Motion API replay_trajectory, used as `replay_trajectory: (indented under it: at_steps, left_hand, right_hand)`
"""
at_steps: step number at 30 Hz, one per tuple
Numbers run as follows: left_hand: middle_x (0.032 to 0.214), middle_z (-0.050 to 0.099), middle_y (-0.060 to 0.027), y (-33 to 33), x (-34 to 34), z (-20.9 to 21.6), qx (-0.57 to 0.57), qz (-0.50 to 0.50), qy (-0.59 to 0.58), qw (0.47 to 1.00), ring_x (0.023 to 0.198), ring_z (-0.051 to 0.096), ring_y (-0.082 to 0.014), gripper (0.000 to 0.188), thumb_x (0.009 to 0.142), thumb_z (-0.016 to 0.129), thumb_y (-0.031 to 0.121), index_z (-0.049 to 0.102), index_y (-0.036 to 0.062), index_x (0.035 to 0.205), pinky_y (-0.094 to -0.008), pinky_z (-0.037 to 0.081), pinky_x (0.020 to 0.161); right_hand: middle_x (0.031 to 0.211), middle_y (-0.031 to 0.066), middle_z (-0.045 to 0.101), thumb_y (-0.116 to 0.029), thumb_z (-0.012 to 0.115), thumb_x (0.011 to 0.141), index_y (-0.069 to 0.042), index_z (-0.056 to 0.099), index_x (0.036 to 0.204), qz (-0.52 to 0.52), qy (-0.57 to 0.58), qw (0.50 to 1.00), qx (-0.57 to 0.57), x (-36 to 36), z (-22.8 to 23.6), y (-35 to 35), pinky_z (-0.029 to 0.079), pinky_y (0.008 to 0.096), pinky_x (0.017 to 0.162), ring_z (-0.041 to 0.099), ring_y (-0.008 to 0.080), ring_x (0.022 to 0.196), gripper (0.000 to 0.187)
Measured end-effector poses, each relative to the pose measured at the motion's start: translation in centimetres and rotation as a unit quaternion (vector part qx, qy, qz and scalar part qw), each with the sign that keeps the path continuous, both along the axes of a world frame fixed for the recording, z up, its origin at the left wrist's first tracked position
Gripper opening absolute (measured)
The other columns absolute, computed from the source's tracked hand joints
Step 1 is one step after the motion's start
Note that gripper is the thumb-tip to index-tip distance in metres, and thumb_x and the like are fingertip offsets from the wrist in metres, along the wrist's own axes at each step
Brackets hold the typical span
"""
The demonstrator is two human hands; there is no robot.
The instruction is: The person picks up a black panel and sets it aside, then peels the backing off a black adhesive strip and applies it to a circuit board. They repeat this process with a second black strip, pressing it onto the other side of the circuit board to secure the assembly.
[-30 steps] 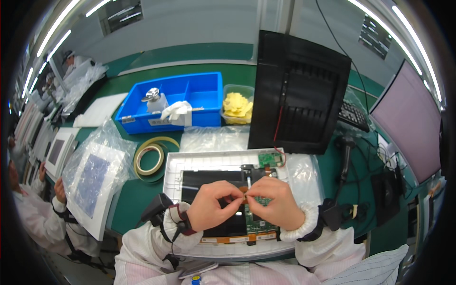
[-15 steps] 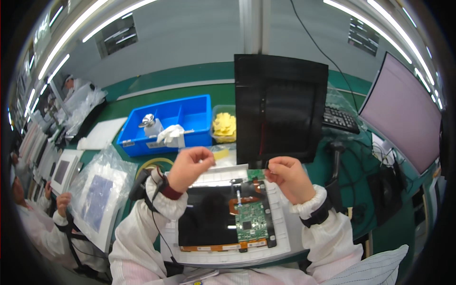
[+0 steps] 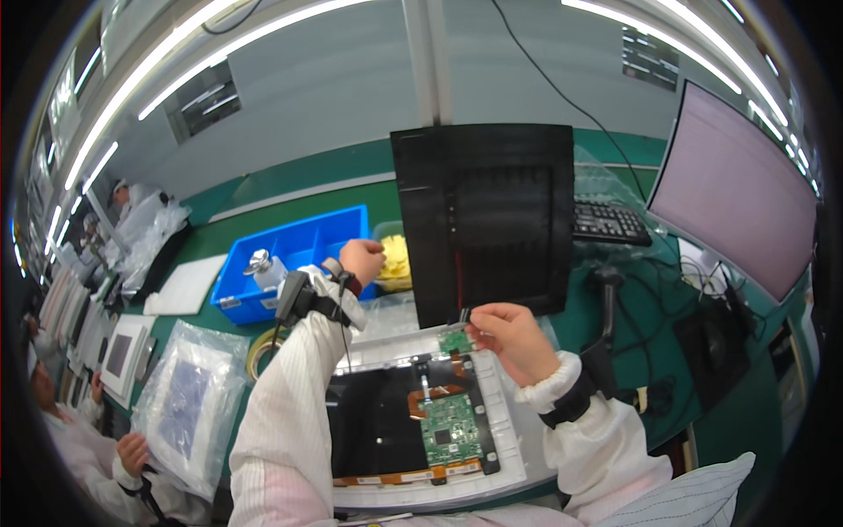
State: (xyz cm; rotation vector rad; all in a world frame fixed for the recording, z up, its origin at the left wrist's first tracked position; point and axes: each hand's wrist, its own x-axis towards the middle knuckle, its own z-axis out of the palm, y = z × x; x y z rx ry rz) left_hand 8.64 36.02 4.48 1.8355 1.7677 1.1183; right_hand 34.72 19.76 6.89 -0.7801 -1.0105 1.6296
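My left hand is stretched out over a small tub of yellow pieces, fingers curled; anything in it is hidden. My right hand pinches the lower end of a thin red and black cable that runs down the upright black back cover. Its fingertips are right beside a small green board. Below lies a display panel in a white frame, its black back up, with a larger green circuit board and orange flex cables.
A blue bin holding a metal-topped dispenser stands at the back left, a tape roll in front of it. A monitor, keyboard and scanner are on the right. At left a co-worker's hand holds a bagged panel.
Both hands have lifted off the panel. My left hand has moved away to the yellow pieces at the back, and my right hand has moved up to the cable at the black cover's lower edge.
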Motion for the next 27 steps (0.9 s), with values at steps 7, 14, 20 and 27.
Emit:
replay_trajectory:
  at_steps: [7, 14, 20, 27]
  left_hand:
    - [0.076, 0.066, -0.0112, -1.6, 0.6, 1.5, 0.070, -0.025, 0.053, 0.996, 0.066, 0.064, -0.0176, 0.020, 0.073, 0.059, 0.000, 0.066, -0.0013, 0.092, -0.0270, 0.051, 0.058]
    - [0.076, 0.060, -0.0090, -13.5, 5.6, 7.0, 0.250, -0.235, 0.104, 0.934, 0.074, 0.057, -0.0246, 0.011, 0.068, 0.068, 0.005, 0.062, 0.0027, 0.077, -0.0325, 0.046, 0.064]
    - [0.076, 0.059, -0.0056, -18.0, 6.8, 6.8, 0.300, -0.265, 0.227, 0.888, 0.078, 0.054, -0.0249, 0.016, 0.063, 0.072, 0.010, 0.061, 0.0061, 0.075, -0.0349, 0.044, 0.069]
    - [0.072, 0.059, -0.0038, -18.3, 6.9, 5.0, 0.314, -0.212, 0.238, 0.894, 0.074, 0.054, -0.0229, 0.011, 0.062, 0.068, 0.006, 0.060, 0.0062, 0.069, -0.0340, 0.043, 0.067]
  right_hand:
    - [0.078, 0.0041, 0.063, -0.011, 0.060, 0.083, -0.001, 0.064, 0.087, 0.000, -0.016, 1.000, -0.012, -0.2, -0.2, 0.1, 0.043, 0.0213, 0.060, 0.054, 0.0090, 0.068, 0.011]
    - [0.077, 0.0036, 0.060, -0.011, 0.058, 0.085, -0.003, 0.061, 0.085, 0.019, 0.018, 0.998, -0.058, -0.7, -0.5, -0.3, 0.042, 0.0236, 0.060, 0.053, 0.0108, 0.068, 0.008]
    - [0.077, 0.0006, 0.060, -0.012, 0.058, 0.084, -0.005, 0.063, 0.086, 0.048, 0.010, 0.997, -0.063, -1.3, -0.7, -1.3, 0.041, 0.0209, 0.060, 0.053, 0.0084, 0.070, 0.009]
    - [0.073, -0.0003, 0.055, -0.013, 0.057, 0.086, -0.007, 0.060, 0.082, 0.043, -0.011, 0.997, -0.070, -2.1, -0.8, -1.9, 0.040, 0.0240, 0.058, 0.051, 0.0088, 0.070, 0.008]
